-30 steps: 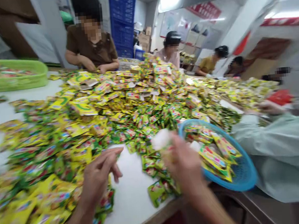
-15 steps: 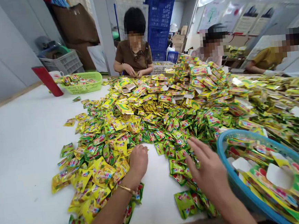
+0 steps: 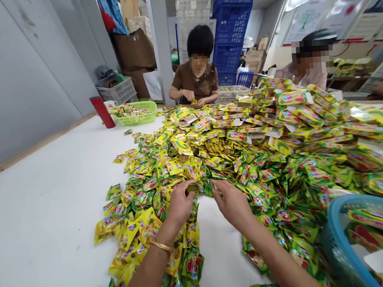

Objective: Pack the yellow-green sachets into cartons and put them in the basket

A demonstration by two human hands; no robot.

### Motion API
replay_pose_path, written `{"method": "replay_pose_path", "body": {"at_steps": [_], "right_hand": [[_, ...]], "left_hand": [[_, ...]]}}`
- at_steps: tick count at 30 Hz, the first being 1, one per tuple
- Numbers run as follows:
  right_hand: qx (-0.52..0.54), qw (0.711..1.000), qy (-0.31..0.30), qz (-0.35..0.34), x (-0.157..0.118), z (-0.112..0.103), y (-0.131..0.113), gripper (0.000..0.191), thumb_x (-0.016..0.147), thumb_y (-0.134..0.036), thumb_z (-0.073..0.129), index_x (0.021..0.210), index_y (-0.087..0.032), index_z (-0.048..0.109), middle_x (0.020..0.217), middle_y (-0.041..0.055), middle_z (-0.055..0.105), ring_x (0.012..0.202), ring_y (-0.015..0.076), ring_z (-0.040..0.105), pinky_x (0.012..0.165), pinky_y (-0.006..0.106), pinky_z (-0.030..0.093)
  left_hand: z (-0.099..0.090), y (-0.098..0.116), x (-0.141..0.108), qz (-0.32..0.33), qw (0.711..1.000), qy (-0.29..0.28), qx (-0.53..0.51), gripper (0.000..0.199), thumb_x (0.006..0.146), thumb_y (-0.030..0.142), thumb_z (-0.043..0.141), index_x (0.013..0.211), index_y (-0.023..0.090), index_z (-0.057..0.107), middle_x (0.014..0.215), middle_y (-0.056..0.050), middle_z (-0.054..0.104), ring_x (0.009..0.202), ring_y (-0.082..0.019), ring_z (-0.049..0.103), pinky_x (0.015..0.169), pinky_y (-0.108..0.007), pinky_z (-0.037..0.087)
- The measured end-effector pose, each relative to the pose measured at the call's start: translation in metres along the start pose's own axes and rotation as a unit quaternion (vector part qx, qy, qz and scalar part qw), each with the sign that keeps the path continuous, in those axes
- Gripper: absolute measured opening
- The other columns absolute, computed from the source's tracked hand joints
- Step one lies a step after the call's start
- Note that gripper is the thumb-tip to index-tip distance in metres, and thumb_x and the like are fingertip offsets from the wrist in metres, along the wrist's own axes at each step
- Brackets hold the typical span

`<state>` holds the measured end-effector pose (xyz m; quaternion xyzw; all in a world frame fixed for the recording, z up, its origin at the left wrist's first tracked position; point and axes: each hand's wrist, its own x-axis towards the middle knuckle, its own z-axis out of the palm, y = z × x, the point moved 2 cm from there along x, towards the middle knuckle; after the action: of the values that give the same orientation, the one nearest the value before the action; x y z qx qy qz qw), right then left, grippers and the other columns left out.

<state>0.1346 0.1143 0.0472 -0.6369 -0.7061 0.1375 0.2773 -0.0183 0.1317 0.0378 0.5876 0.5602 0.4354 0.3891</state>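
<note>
Small yellow packets and green packets lie in a wide heap on the white table. At the near edge of the heap, my left hand has its thumb and fingers curled around a packet that is mostly hidden. My right hand faces it across a narrow strip of bare tabletop, fingertips bent against the green packets; whether it grips one is too unclear to tell. Behind the packets, yellow printed boxes are piled up.
A blue basket of boxes stands at the lower right. A green basket and a red cylinder are at the back left. Across the table a person in brown handles something small; other people sit farther right.
The view has turned, shifting the scene rightward. My right hand has moved from above the green packets on the right toward my left hand. My left hand has turned, with its thumb now showing.
</note>
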Motion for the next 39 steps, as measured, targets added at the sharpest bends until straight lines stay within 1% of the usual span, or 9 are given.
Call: {"method": "replay_pose_path", "body": {"at_steps": [7,13,17,21,24,27,31,36,39], "right_hand": [[0.034,0.994,0.000,0.106,0.078,0.042,-0.025,0.016,0.079,-0.030,0.057,0.081,-0.015,0.061,0.088,0.0114,0.063,0.084,0.0219,0.058,0.073,0.032,0.042],[0.102,0.994,-0.004,0.041,0.048,0.031,-0.022,0.016,0.079,-0.026,0.054,0.067,-0.019,0.048,0.067,-0.0014,0.054,0.070,0.0119,0.051,0.063,0.022,0.040],[0.138,0.988,-0.073,0.011,0.027,0.017,-0.022,0.029,0.087,-0.041,0.043,0.069,-0.019,0.047,0.056,-0.0049,0.048,0.052,0.0086,0.048,0.050,0.019,0.040],[0.069,0.991,-0.110,0.022,0.051,-0.019,-0.010,0.029,0.077,-0.044,0.060,0.067,-0.017,0.057,0.058,-0.0029,0.057,0.056,0.0116,0.056,0.056,0.023,0.045],[-0.039,0.996,-0.013,0.079,0.091,-0.066,0.010,0.017,0.076,-0.032,0.062,0.087,-0.019,0.064,0.088,0.0055,0.066,0.087,0.0199,0.060,0.077,0.034,0.045],[-0.151,0.971,0.125,0.137,0.128,-0.113,0.032,0.035,0.081,-0.018,0.050,0.116,-0.018,0.055,0.132,0.0161,0.047,0.128,0.0285,0.034,0.098,0.050,0.028],[-0.232,0.941,0.171,0.176,0.150,-0.147,0.050,0.036,0.079,-0.008,0.041,0.109,-0.016,0.061,0.124,0.0165,0.054,0.127,0.0289,0.036,0.101,0.052,0.020],[-0.254,0.927,0.189,0.202,0.108,-0.134,0.033,0.036,0.085,-0.027,0.043,0.113,-0.012,0.059,0.100,0.0176,0.064,0.097,0.0296,0.059,0.083,0.043,0.040],[-0.233,0.947,0.214,0.062,0.034,-0.087,0.015,0.036,0.087,-0.035,0.043,0.114,-0.018,0.060,0.097,0.0106,0.067,0.086,0.0224,0.062,0.075,0.032,0.045]], "left_hand": [[-0.010,-0.019,-0.001,-0.027,0.994,0.014,-0.102,0.023,0.069,0.028,0.055,0.088,0.017,0.065,0.072,-0.001,0.063,0.066,-0.016,0.061,0.063,-0.030,0.056],[-0.014,-0.012,-0.003,0.059,0.995,0.070,-0.046,0.017,0.066,0.035,0.063,0.072,0.021,0.069,0.117,-0.007,0.058,0.111,-0.026,0.053,0.091,-0.038,0.047],[-0.004,-0.007,-0.009,-0.022,0.989,-0.046,-0.141,0.027,0.069,0.042,0.060,0.084,0.020,0.065,0.081,-0.003,0.066,0.079,-0.022,0.063,0.069,-0.035,0.053],[-0.004,-0.002,-0.012,-0.004,0.992,-0.025,-0.126,0.032,0.069,0.036,0.059,0.097,0.020,0.063,0.081,-0.002,0.067,0.079,-0.020,0.063,0.071,-0.032,0.051],[-0.007,-0.003,-0.010,-0.002,0.995,-0.004,-0.103,0.047,0.067,0.030,0.059,0.114,0.022,0.057,0.102,-0.004,0.067,0.098,-0.022,0.061,0.082,-0.032,0.049],[-0.003,-0.005,-0.009,-0.018,0.996,-0.025,-0.081,0.039,0.064,0.031,0.061,0.102,0.019,0.061,0.094,-0.003,0.069,0.089,-0.021,0.063,0.079,-0.031,0.050],[0.004,-0.011,-0.009,-0.065,0.992,-0.049,-0.101,0.024,0.064,0.034,0.060,0.082,0.018,0.063,0.067,0.001,0.065,0.062,-0.017,0.058,0.059,-0.027,0.050],[-0.004,-0.015,-0.006,-0.102,0.978,-0.017,-0.180,0.032,0.061,0.034,0.064,0.087,0.015,0.063,0.068,0.002,0.063,0.064,-0.014,0.057,0.060,-0.024,0.048],[-0.014,-0.011,-0.005,-0.102,0.973,0.000,-0.207,0.035,0.059,0.034,0.065,0.087,0.014,0.064,0.072,0.000,0.065,0.068,-0.014,0.058,0.064,-0.024,0.048]]}}
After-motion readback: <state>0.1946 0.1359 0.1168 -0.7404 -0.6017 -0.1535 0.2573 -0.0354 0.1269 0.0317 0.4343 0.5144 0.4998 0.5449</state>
